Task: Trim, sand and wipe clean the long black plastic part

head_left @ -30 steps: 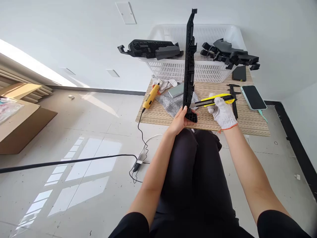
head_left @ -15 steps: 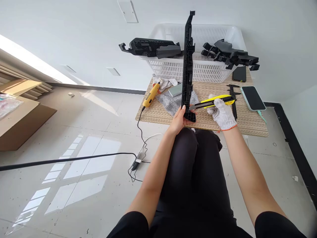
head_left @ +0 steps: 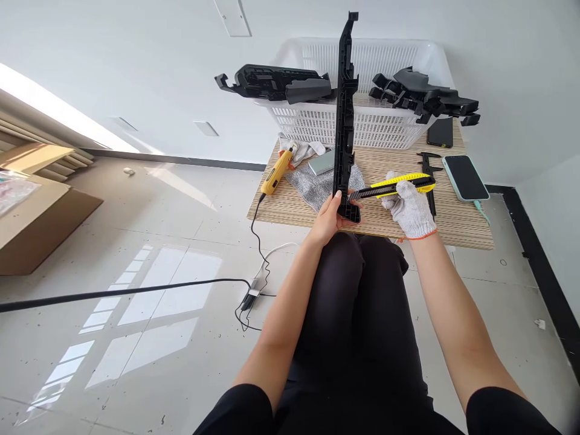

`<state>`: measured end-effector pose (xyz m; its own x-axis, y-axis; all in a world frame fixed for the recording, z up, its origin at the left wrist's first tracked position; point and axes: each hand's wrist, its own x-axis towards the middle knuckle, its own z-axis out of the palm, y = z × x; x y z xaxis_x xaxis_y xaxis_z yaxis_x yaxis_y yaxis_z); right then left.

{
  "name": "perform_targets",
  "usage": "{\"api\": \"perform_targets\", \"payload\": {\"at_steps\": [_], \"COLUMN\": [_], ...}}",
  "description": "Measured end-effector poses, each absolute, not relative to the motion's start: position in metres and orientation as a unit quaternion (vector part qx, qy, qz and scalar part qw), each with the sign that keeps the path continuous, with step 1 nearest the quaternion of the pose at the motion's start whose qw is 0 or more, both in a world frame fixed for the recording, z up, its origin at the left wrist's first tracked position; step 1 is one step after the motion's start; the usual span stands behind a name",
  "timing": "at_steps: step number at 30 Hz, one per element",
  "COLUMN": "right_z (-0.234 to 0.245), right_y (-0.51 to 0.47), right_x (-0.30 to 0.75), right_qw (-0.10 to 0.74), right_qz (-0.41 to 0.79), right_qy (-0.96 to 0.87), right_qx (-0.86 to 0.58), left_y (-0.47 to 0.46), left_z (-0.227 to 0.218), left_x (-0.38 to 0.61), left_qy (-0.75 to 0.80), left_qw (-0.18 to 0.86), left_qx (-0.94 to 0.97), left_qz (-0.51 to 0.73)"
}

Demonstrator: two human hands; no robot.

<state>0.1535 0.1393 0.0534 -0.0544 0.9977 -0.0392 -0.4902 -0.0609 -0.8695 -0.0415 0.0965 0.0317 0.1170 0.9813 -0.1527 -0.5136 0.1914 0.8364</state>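
My bare left hand (head_left: 328, 219) is closed round the lower end of a long black plastic part (head_left: 345, 127), which stands upright in front of me. In a white knit glove, my right hand (head_left: 411, 208) grips a yellow utility knife (head_left: 401, 184). Its extended blade points left and meets the part's lower right edge, just above my left fingers; exact contact is hard to make out. Under the part lies a grey cloth (head_left: 312, 187) on the small wooden table (head_left: 290, 208).
Behind, a white plastic basket (head_left: 385, 130) carries more black plastic parts (head_left: 421, 96) (head_left: 281, 84). A yellow corded tool (head_left: 277, 172) and a glove (head_left: 303, 151) lie left. At right are black calipers (head_left: 428, 181), a charging phone (head_left: 466, 178) and another dark phone (head_left: 440, 132). Cables (head_left: 251, 296) cross the floor.
The knife and my right hand have shifted very slightly right, with the blade still at the part. The view has moved a little; both hands keep their grips.
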Motion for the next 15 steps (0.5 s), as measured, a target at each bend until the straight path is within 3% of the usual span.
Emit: {"api": "perform_targets", "payload": {"at_steps": [15], "right_z": [0.0512], "right_y": [0.1411], "right_x": [0.1531], "right_qw": [0.574], "right_qz": [0.636], "right_qy": [-0.376], "right_qx": [-0.353], "left_y": [0.0928], "left_z": [0.0361], "left_x": [-0.0389], "left_qy": [0.374], "left_qw": [0.663], "left_qx": [0.329], "left_qz": [0.559]}}
